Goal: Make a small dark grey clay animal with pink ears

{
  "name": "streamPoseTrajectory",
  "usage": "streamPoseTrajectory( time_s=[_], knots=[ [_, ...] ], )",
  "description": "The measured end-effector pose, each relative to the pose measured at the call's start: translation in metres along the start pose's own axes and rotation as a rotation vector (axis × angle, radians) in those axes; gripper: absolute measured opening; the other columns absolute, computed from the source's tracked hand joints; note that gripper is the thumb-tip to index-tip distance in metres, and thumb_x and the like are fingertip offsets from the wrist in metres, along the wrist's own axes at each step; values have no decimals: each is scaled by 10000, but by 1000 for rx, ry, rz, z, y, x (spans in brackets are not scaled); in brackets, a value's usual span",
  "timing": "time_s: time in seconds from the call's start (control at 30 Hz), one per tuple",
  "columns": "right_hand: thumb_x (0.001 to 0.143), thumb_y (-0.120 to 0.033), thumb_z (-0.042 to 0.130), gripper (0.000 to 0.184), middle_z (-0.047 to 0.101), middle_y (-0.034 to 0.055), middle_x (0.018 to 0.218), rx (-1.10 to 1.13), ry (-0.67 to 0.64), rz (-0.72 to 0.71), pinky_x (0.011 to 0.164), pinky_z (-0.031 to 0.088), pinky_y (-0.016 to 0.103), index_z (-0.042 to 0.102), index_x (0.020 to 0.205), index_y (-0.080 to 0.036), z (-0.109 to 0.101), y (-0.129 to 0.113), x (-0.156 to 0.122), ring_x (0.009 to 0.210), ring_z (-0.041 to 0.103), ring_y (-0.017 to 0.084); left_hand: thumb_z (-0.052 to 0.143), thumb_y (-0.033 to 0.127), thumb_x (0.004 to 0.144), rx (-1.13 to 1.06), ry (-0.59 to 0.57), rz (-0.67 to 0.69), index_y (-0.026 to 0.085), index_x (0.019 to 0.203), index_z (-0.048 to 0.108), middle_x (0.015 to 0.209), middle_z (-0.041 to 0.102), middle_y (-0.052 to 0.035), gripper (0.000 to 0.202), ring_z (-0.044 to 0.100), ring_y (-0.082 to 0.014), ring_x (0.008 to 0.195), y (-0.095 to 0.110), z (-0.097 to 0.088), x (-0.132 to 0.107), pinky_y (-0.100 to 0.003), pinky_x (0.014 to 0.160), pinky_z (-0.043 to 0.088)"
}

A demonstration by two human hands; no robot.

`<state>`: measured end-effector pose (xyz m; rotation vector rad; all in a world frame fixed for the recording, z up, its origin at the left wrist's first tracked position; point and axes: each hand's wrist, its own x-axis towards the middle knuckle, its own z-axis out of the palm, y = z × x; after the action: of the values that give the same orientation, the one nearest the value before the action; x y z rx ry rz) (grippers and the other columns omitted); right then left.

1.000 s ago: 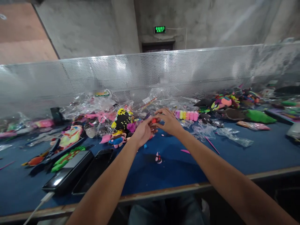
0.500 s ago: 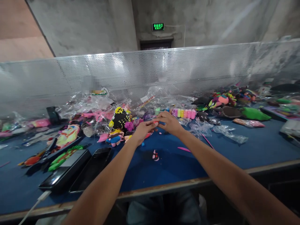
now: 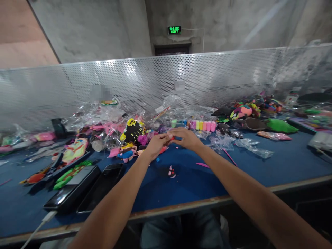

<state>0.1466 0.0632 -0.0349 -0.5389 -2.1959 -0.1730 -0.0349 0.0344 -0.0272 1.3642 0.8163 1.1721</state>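
My left hand (image 3: 157, 145) and my right hand (image 3: 185, 137) meet above the table, fingertips together. Between them is a small bit of red modelling clay (image 3: 172, 138), mostly covered by the fingers. The left thumb and forefinger pinch it, and the right fingers close on its other side. Below the hands on the blue tabletop sits a small black and pink clay figure (image 3: 171, 172) with red spots. To the right of it lies a pink modelling tool (image 3: 202, 165). A small blue clay bit (image 3: 158, 159) is near my left wrist.
A black power bank (image 3: 75, 188) with a white cable and a dark phone (image 3: 103, 185) lie at left. Colourful clay pieces (image 3: 132, 132) and plastic bags are heaped behind the hands. A row of clay pots (image 3: 203, 125) stands before a perforated metal screen (image 3: 160, 79).
Both hands stay together, with the right fingers curled slightly lower around the red clay. The objects on the table have not moved.
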Motion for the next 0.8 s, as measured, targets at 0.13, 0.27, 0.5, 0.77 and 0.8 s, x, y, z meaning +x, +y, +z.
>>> streamPoseTrajectory(
  time_s=[0.13,0.27,0.5,0.77,0.8],
  knots=[
    [911,-304,639,214,763,61,1084,-9,-5,34,937,544,398,752,1087,-257,-1,1,-1,1051,692,221,870,463,596,28,-41,-21,133,778,762,721,710,-64,392,621,-134,685,-2,0,0,-251,662,429],
    [885,-286,673,274,755,67,1104,-25,-8,65,942,543,396,727,1151,-250,-1,1,-1,1074,681,229,877,489,565,46,-26,-1,141,769,770,701,716,-55,417,619,-140,676,-3,-3,2,-273,701,443],
    [910,-285,641,237,768,53,1052,-17,-8,124,875,564,373,741,1124,-277,-4,2,-1,1002,701,218,894,490,529,48,-36,-14,148,847,787,796,748,-65,480,660,-163,692,-2,-3,2,-287,722,465],
    [886,-251,672,270,768,52,1063,-22,-8,109,880,558,360,734,1148,-269,-2,3,-2,1012,698,221,835,566,600,146,-37,33,133,873,784,799,754,-85,514,675,-186,739,-3,-4,3,-294,737,460],
    [895,-250,660,257,766,56,1077,-15,3,98,896,553,361,740,1138,-263,-1,3,-2,1027,696,222,836,551,610,157,-47,32,140,908,782,834,757,-83,510,676,-183,748,-4,-4,3,-289,728,456]
  ],
)
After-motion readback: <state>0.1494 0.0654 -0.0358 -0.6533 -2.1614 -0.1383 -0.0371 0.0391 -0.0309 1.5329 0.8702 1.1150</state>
